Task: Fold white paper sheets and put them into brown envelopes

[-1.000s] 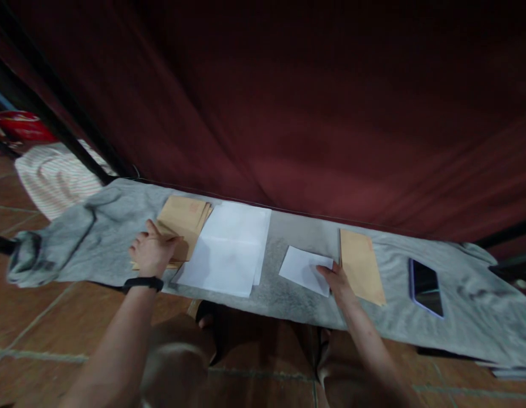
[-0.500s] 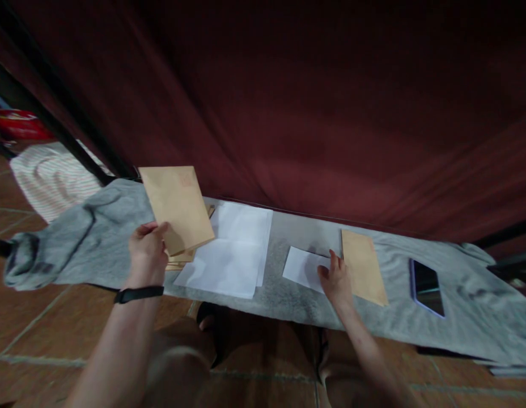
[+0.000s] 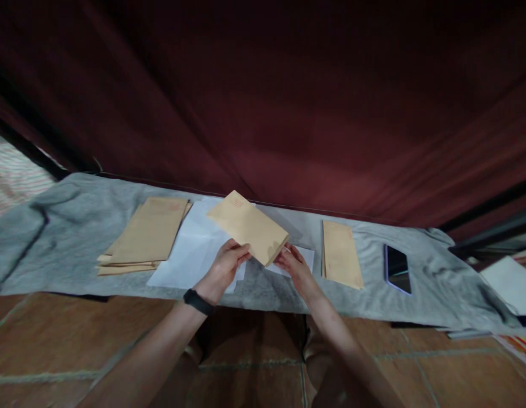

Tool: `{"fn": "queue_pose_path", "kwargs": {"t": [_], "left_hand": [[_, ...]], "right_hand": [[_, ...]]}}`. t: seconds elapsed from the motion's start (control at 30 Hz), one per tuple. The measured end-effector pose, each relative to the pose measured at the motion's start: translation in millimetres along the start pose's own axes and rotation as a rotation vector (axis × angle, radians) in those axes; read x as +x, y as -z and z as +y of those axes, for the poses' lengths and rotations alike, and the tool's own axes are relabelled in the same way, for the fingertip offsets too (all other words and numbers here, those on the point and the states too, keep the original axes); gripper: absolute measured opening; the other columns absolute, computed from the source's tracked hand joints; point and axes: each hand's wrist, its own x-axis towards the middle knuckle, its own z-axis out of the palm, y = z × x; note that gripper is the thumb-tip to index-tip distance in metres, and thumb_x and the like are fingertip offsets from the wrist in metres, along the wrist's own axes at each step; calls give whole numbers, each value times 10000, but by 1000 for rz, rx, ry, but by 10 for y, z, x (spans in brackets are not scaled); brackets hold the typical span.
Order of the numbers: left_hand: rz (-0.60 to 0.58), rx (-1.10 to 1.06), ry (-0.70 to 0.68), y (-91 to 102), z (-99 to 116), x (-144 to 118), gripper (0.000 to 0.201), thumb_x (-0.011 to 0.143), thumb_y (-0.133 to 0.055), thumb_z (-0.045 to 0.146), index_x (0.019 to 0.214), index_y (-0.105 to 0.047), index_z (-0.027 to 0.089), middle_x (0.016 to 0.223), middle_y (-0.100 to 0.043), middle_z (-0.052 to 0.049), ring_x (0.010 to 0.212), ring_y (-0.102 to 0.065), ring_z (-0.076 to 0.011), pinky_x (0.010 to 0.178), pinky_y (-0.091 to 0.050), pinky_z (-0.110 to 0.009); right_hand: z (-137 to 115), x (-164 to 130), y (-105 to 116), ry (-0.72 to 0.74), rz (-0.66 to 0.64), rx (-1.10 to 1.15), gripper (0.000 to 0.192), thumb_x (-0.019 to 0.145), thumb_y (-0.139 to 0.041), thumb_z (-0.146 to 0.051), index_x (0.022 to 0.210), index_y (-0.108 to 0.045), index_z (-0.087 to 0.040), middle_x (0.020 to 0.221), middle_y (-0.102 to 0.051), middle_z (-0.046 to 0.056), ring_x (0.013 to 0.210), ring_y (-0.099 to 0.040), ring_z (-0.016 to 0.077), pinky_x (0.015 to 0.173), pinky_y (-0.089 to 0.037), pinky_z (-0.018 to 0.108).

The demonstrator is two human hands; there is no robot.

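Brown paper envelope [image 3: 247,226]: light, floppy; we pinch its near edge with our left hand [image 3: 223,267] and right hand [image 3: 293,265].

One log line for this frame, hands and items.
left hand: holds brown envelope | right hand: holds same envelope | nearby: envelope stack; phone

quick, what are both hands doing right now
Left hand: closed on the raised tan paper envelope, at its near edge.
Right hand: pinching the same envelope's right end.
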Motion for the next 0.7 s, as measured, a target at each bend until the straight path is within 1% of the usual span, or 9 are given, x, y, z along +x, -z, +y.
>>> {"fn": "queue_pose_path", "kwargs": {"t": [0.1,0.23,0.27,0.37,0.43,0.57,0.7], "left_hand": [[-25,22,14,-58,-84,-57,368,508,-911,202,743,-632,162,794,-729,-26,759,-688,-157,746,-549,-283],[-63,26,49,-82,-58,-87,391,513,-915,196,819,-674,155,855,-746,-42,783,-692,-158,738,-556,-271],[-68,20,63,-82,-39,-90,384,516,-913,180,817,-675,156,852,-747,-40,779,-693,-157,733,-559,-269],[-60,-14,118,-79,8,-103,328,521,-900,120,726,-645,158,768,-728,-19,731,-690,-148,719,-569,-272],[-62,-24,145,-83,22,-121,307,529,-890,94,692,-637,155,732,-716,-13,700,-684,-143,703,-571,-269],[-139,17,129,-114,16,-169,313,558,-890,114,811,-708,145,797,-743,-39,702,-687,-149,659,-557,-251],[-201,54,117,-131,-2,-182,319,569,-906,156,828,-721,141,801,-747,-50,705,-683,-146,663,-544,-243]], "right_hand": [[-50,-22,-8,-8,-52,23,457,660,-839,-468,1031,-717,-232,1032,-769,40,890,-719,225,786,-573,343],[-107,-29,26,-42,-86,40,399,646,-838,-436,965,-737,-218,896,-787,35,785,-736,226,728,-575,342],[-125,-28,35,-54,-107,53,392,646,-839,-426,963,-739,-217,873,-788,34,764,-739,224,727,-577,343],[-187,-18,64,-61,-158,67,360,631,-850,-386,928,-748,-209,841,-787,30,719,-738,209,705,-581,321],[-210,-7,83,-46,-152,50,338,627,-858,-380,897,-753,-205,826,-785,26,698,-732,196,680,-580,301],[-177,30,117,-17,-92,26,343,643,-855,-435,883,-747,-214,795,-779,15,661,-718,187,637,-569,292],[-113,72,122,-3,-54,49,374,622,-862,-446,905,-733,-238,839,-786,10,722,-730,210,653,-569,314]]}}
